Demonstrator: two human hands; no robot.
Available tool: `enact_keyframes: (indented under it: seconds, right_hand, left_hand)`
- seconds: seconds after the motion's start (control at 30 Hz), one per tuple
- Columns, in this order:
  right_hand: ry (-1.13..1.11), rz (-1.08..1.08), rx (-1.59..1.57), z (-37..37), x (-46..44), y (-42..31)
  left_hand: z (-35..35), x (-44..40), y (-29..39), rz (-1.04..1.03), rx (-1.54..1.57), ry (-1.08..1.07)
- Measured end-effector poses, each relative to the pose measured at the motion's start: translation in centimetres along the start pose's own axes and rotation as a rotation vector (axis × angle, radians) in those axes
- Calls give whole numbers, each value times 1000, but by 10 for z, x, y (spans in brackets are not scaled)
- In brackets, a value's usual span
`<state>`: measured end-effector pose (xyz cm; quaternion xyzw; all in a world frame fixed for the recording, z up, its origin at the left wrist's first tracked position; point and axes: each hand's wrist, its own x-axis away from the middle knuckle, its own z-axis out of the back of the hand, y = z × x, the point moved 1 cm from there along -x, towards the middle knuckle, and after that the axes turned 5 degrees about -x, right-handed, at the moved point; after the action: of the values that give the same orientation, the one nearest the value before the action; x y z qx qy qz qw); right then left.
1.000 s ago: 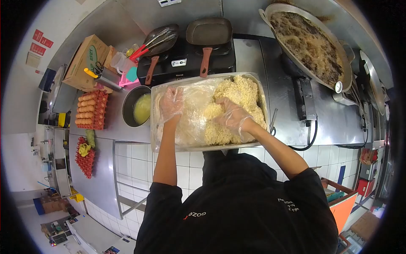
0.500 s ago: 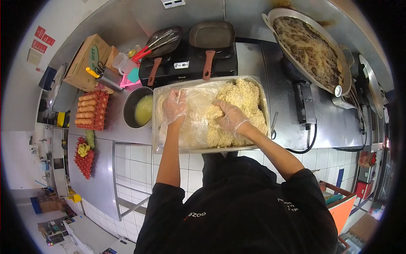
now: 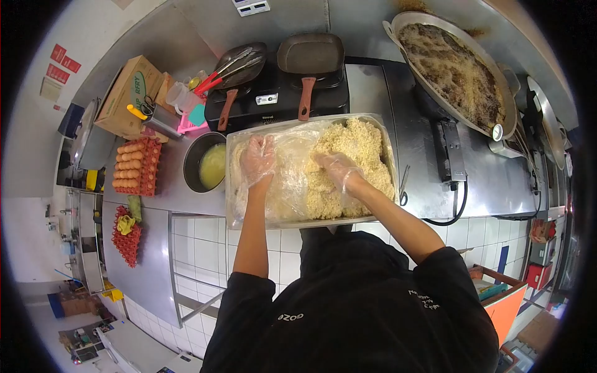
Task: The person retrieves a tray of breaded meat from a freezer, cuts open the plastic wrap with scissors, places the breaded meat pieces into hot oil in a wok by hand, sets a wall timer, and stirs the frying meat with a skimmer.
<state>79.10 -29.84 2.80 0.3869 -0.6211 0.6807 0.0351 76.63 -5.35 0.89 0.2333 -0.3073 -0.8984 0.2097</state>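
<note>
A shallow metal tray (image 3: 390, 138) lies in front of me, lined with clear plastic. Pale, crumb-coated food (image 3: 360, 138) fills its right part, while a clear plastic sheet (image 3: 289, 168) covers the left part. In a clear plastic glove, my left hand (image 3: 258, 160) lies on the sheet near the tray's left side, fingers stretched away from me. My right hand (image 3: 342, 172), gloved the same way, presses on the crumb-coated food. Its fingers are bent down and their tips are hidden against the crumbs, so I cannot tell if they grip a piece.
Left of the tray stand a pot of yellowish liquid (image 3: 213, 166) and egg trays (image 3: 149, 166). Behind are a stove (image 3: 267, 112), two pans and red-handled tongs (image 3: 214, 82). A wide wok of bubbling oil (image 3: 451, 74) is at the back right; scissors (image 3: 404, 186) lie beside the tray.
My right hand has shifted slightly right and lower onto the crumb-coated food; the clump seen under its fingers before no longer stands out. My left hand stays on the plastic sheet.
</note>
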Motion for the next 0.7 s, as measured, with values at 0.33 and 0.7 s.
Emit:
enact_keyframes:
  seconds: [0.33,0.7]
  right_hand:
    - [186,73,247,76,70,-29]
    - [230,372,-382,165,131,-121]
  left_hand:
    - [1,1,-2,-54,-86,44]
    - [-8,-3,-8,-43,-71,41]
